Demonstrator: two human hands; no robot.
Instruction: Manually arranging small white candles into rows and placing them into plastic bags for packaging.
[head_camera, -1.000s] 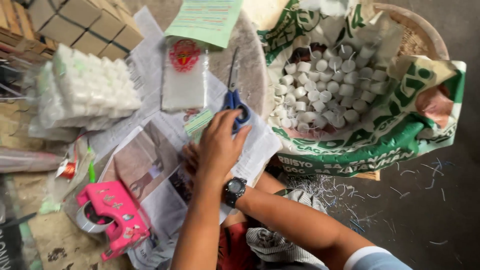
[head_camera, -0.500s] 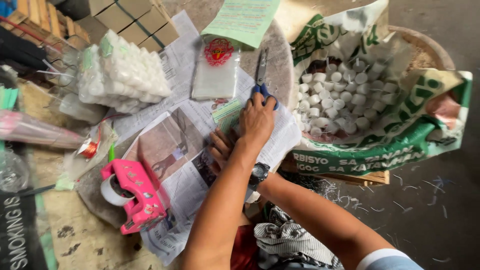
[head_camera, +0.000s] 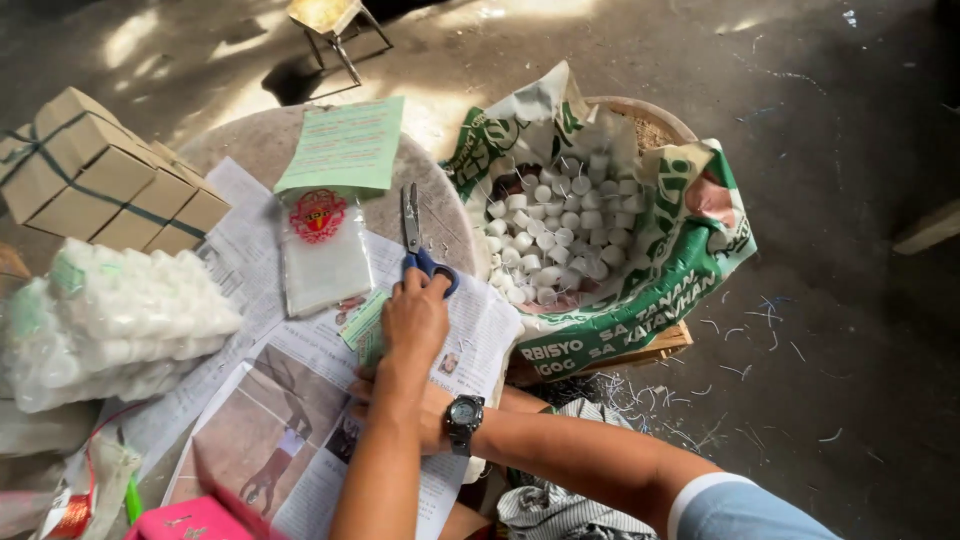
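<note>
Head view: the left hand (head_camera: 415, 320), fingers pressed together and curled, covers the blue handles of the scissors (head_camera: 410, 225). They lie lengthwise, tips pointing away from the person. The right hand (head_camera: 362, 388) is just below the scissors, fingers mostly hidden. Lifted carelessly, the blades might snag the clear plastic packet (head_camera: 322, 255) just left of the scissors.

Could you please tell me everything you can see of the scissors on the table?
The scissors lie flat on the round table, partly over the newspaper. Their grey metal blades are closed and point away from the person, towards the green paper sheet. The handles are blue, seemingly plastic, and face the person. One hand rests right at the handles, covering part of them. A clear plastic bag with a red emblem lies just beside the blades.
</note>
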